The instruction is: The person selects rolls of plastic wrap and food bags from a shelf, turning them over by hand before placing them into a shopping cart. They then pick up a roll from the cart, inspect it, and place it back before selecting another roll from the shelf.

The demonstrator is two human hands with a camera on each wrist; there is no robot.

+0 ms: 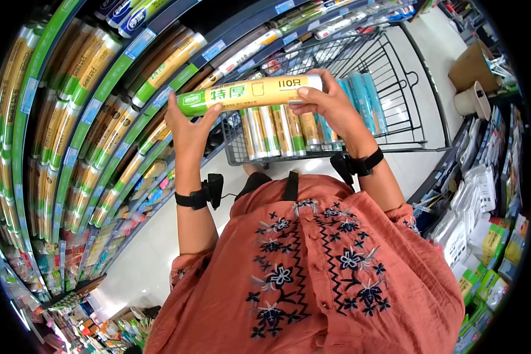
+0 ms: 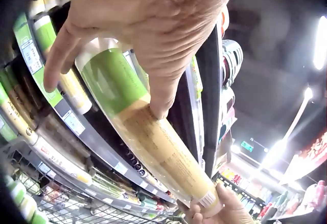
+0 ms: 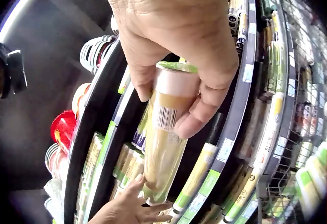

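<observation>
A long clear-wrapped roll of plastic bags (image 1: 248, 93) with a green end and a yellow label lies almost level across the front of my body. My right hand (image 1: 331, 101) grips its yellow end, thumb on the near side; in the right wrist view, fingers and thumb wrap the end beside a barcode. At the green end is my left hand (image 1: 186, 121), spread wide. Its thumb touches the roll's lower edge, and in the left wrist view the index finger (image 2: 57, 65) reaches out straight.
A wire shopping cart (image 1: 407, 88) stands just beyond the roll, holding several similar rolls (image 1: 271, 133) and blue packs (image 1: 366, 103). Curved shelves (image 1: 71, 118) stacked with rolls run along the left. Racks of packaged goods (image 1: 484, 224) line the right.
</observation>
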